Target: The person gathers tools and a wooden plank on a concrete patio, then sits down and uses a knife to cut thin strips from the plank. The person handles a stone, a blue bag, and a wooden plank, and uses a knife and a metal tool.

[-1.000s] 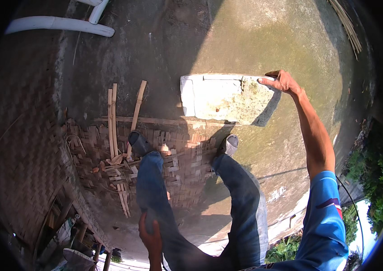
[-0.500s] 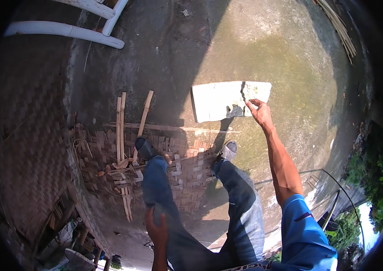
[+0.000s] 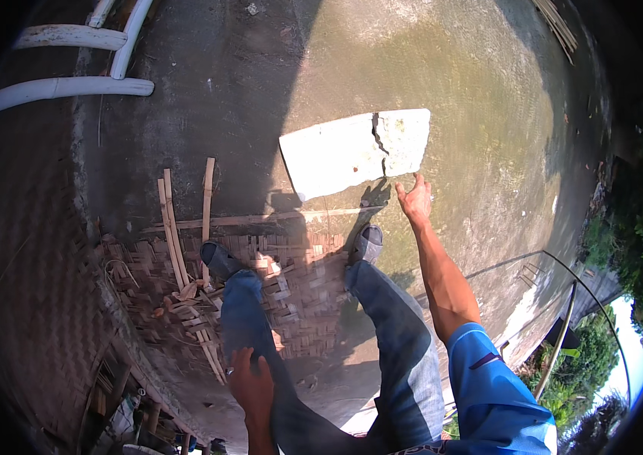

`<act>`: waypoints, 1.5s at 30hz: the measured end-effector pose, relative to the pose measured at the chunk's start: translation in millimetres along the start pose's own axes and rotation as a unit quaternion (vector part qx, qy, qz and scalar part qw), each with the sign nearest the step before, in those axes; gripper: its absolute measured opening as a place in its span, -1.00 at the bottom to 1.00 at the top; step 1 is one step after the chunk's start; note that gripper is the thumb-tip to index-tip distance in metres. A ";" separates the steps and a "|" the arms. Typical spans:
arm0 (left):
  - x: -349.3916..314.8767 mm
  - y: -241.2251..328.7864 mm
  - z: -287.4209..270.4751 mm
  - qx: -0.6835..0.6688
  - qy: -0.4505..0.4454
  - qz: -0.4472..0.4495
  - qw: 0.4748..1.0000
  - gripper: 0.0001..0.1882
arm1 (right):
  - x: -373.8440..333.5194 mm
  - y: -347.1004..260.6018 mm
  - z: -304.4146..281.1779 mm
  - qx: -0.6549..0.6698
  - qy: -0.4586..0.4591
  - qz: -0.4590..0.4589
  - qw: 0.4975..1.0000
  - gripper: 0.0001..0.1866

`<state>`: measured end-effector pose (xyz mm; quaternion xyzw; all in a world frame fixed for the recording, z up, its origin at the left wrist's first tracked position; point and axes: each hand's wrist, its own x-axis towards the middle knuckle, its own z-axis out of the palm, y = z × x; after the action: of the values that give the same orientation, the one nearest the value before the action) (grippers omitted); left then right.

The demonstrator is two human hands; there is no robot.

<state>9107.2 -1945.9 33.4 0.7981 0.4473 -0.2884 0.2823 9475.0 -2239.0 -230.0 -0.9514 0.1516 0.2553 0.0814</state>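
A person in jeans [image 3: 405,341] and a blue sleeve [image 3: 492,387] bends over a cracked white slab on a concrete floor. Nearest the camera, the left hand [image 3: 251,385] lies against the left thigh, fingers loosely apart and nothing in its grasp. Beyond the knees, a torn woven mat [image 3: 298,296] covers part of the floor [image 3: 495,152], its left side in shade and patches of it in sun. The left shoe [image 3: 219,260] is at the mat's far part, the right shoe [image 3: 369,241] at its right edge. Near the left shoe, pale strips [image 3: 173,235] point away from the mat. The right hand [image 3: 415,201] reaches out empty, thumb and fingers apart, at the near edge of the slab [image 3: 329,155]; whether a fingertip touches it cannot be told. The slab lies flat in sunlight beyond the mat, a jagged dark crack setting off its smaller right-hand piece [image 3: 406,140]. Farther away, a white frame [image 3: 71,87] stands in shade at upper left, and a bundle of sticks [image 3: 555,29] lies at upper right.
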 end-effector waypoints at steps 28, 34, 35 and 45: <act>-4.1 42.7 29.6 -0.041 0.117 -0.035 0.992 -0.77 | 158.5 50.5 5.5 0.308 -0.156 -0.067 0.936 0.47; 1.1 45.1 27.0 -0.017 0.102 -0.035 0.994 -0.75 | 150.6 105.8 -26.6 0.406 -0.110 0.068 0.905 0.18; 0.4 45.4 26.3 -0.015 0.100 -0.034 0.994 -0.76 | 146.7 104.7 -25.8 0.408 -0.085 0.055 0.907 0.15; 2.8 48.0 26.2 -0.043 0.105 -0.024 0.993 -0.78 | 152.2 141.3 -4.5 0.554 -0.017 0.123 0.823 -0.06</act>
<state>9145.0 -1984.1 23.0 0.8003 0.5052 -0.1903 0.2609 9555.9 -2410.5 -314.8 -0.7147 0.3819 0.1525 0.5658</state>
